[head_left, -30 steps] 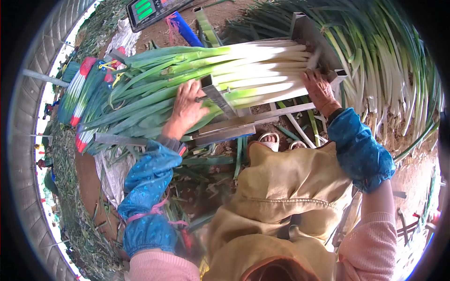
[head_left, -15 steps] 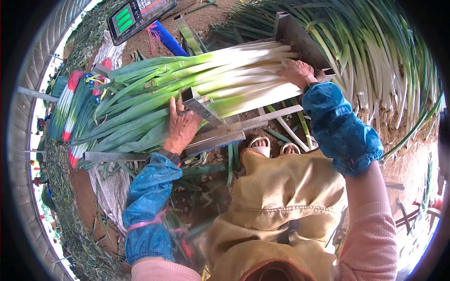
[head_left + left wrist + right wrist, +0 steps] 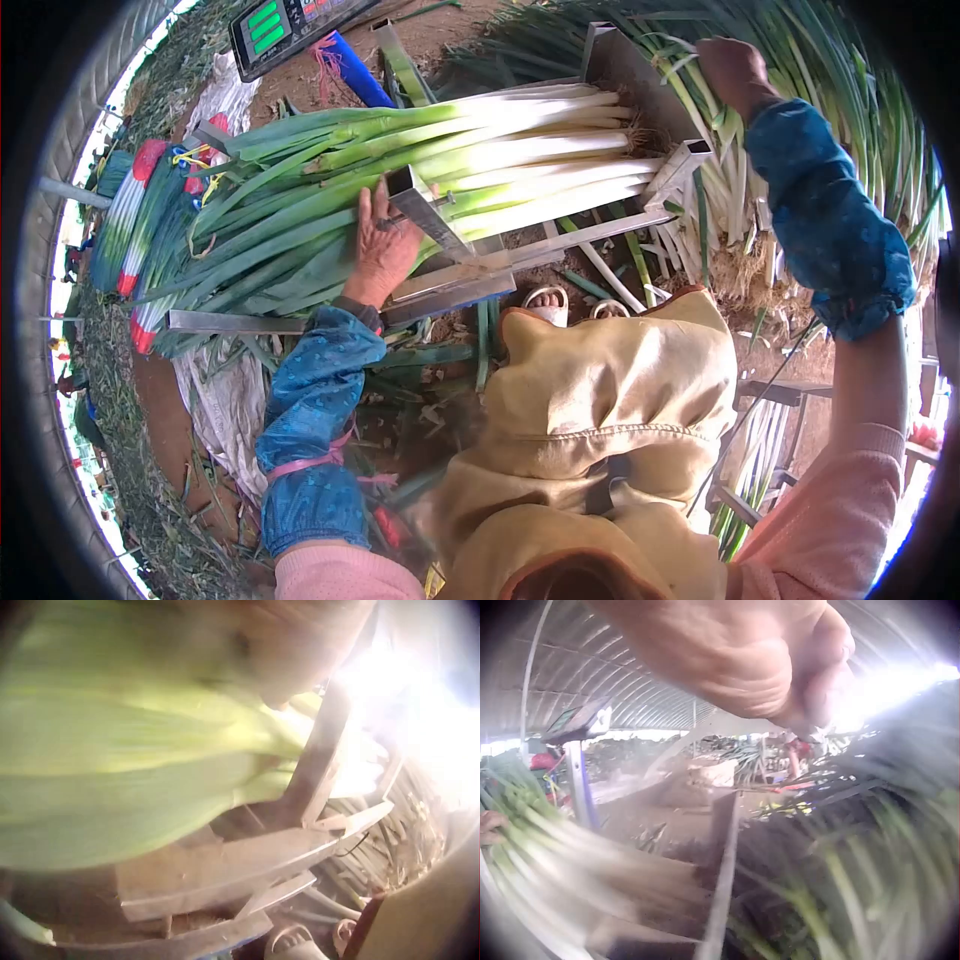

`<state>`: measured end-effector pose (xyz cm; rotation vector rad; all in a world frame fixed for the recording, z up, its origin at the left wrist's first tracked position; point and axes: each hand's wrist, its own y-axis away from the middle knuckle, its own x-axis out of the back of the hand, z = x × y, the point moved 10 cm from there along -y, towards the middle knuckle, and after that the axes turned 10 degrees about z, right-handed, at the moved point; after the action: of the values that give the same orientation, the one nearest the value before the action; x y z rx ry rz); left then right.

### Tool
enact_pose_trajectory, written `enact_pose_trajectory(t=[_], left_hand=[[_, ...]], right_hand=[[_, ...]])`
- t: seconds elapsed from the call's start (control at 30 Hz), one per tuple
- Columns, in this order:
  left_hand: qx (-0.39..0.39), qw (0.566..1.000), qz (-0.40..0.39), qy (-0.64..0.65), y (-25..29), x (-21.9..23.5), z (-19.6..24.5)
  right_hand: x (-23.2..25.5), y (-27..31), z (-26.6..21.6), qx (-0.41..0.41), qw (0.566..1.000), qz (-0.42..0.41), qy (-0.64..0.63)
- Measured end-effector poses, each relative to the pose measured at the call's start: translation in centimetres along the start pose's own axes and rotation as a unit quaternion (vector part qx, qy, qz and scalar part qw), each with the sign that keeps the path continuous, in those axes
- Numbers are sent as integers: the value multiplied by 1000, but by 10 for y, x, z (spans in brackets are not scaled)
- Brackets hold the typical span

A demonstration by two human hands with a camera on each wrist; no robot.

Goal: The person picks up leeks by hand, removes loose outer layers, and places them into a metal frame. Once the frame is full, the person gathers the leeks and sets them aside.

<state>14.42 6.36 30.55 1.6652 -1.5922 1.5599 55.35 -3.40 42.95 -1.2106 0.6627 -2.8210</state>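
Observation:
A thick layer of leeks (image 3: 480,165) lies in a metal frame (image 3: 450,283), white ends against the upright plate (image 3: 640,90) on the right. My left hand (image 3: 388,245) rests on the green leaves beside a square metal post (image 3: 425,212), fingers extended. In the left wrist view that hand (image 3: 300,645) is blurred above pale green leaves (image 3: 112,772). My right hand (image 3: 735,75) is over the loose leek pile (image 3: 820,150), beyond the plate. Its fingers look curled in the right wrist view (image 3: 821,671); whether they hold a leaf is unclear.
A scale with a lit green display (image 3: 268,28) stands at the upper left beside a blue tube (image 3: 360,72). Bundles with red and white bands (image 3: 130,225) lie at the far left. Sandalled feet (image 3: 548,303) are below the frame.
My right hand has left the white leek ends in the frame and moved up and right over the loose pile. My left hand stays by the post.

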Motion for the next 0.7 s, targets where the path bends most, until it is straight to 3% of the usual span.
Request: enact_pose_trajectory(t=[0.07, 0.17, 0.23, 0.3, 0.37, 0.43, 0.5, 0.57, 0.6, 0.7], left_hand=[[9, 1000, 13, 7, -8, -2, -10], [5, 1000, 30, -2, -7, -4, -5], [-3, 999, 40, -18, -5, 2, 0], [6, 999, 33, 26, -8, 8, -4], [12, 997, 9, 80, -14, 16, -6], [26, 990, 25, 137, -15, 15, -15], [51, 983, 35, 175, -16, 17, -27], [89, 976, 44, 195, -24, 24, -40], [38, 985, -18, 165, -28, 11, -41], [64, 970, 45, 230, -28, -6, -54]], right_hand=[[-24, 21, 41, 25, 999, -46, -2], [-18, 64, 48, -3, 996, -28, 88], [19, 69, 9, -6, 993, 11, -115], [58, 81, -53, -6, 947, 3, -323], [61, 92, -127, 114, 954, 98, -261], [78, 86, -165, 64, 901, 55, -426], [40, 92, -218, 68, 928, 20, -366], [40, 101, -235, 52, 932, 24, -357], [39, 101, -230, 41, 918, 43, -393], [36, 100, -218, 38, 894, 55, -443]])
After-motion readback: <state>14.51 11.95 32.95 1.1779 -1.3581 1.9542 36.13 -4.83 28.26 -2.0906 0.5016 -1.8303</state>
